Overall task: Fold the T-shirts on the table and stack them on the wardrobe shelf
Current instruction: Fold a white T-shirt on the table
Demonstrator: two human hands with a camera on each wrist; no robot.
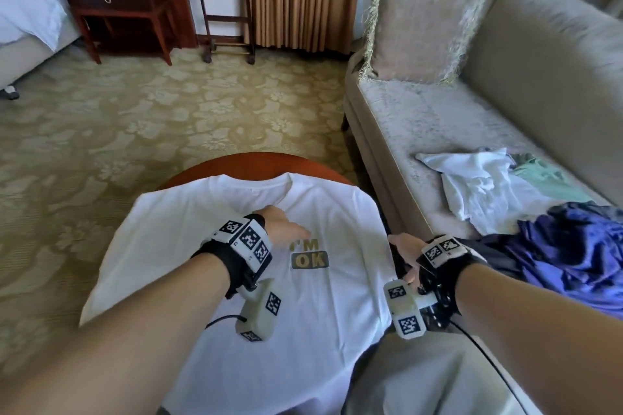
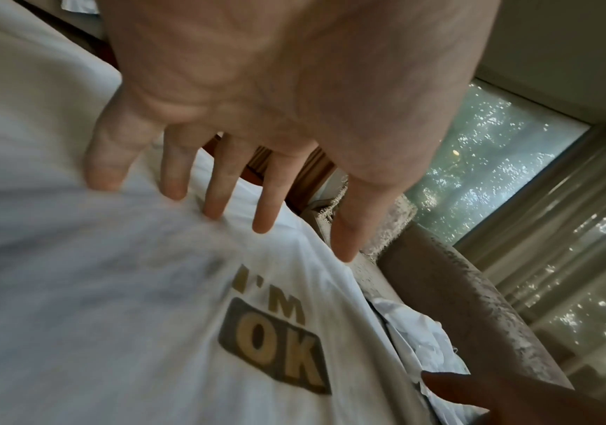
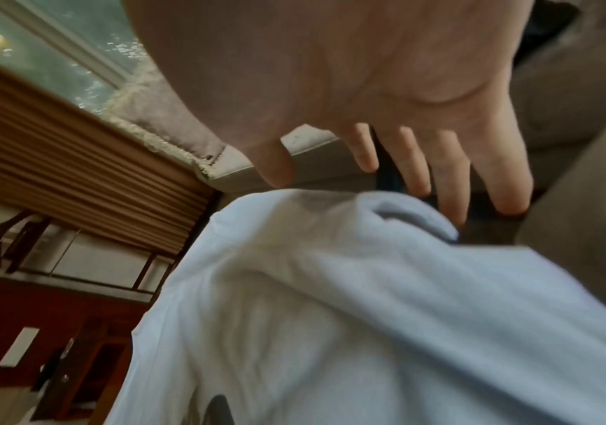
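Note:
A white T-shirt (image 1: 175, 246) printed "I'M OK" lies face up, spread over a round wooden table (image 1: 236, 163), its sides hanging past the rim. My left hand (image 1: 286, 226) rests flat on the chest just below the collar. In the left wrist view its spread fingertips (image 2: 214, 210) touch the T-shirt (image 2: 112, 316). My right hand (image 1: 404, 256) is at the shirt's right edge, beside the sofa. In the right wrist view the right hand (image 3: 385, 187) has straight, slightly spread fingers reaching over a rumpled fold of the shirt (image 3: 330, 316), holding nothing.
A beige sofa (image 1: 421, 118) stands close on the right, with a fringed cushion (image 1: 424, 20), a crumpled white garment (image 1: 482, 185), a mint one (image 1: 546, 178) and a purple cloth (image 1: 573, 246). Patterned carpet lies beyond the table. A nightstand (image 1: 114, 10) and a luggage rack (image 1: 226, 40) stand at the back.

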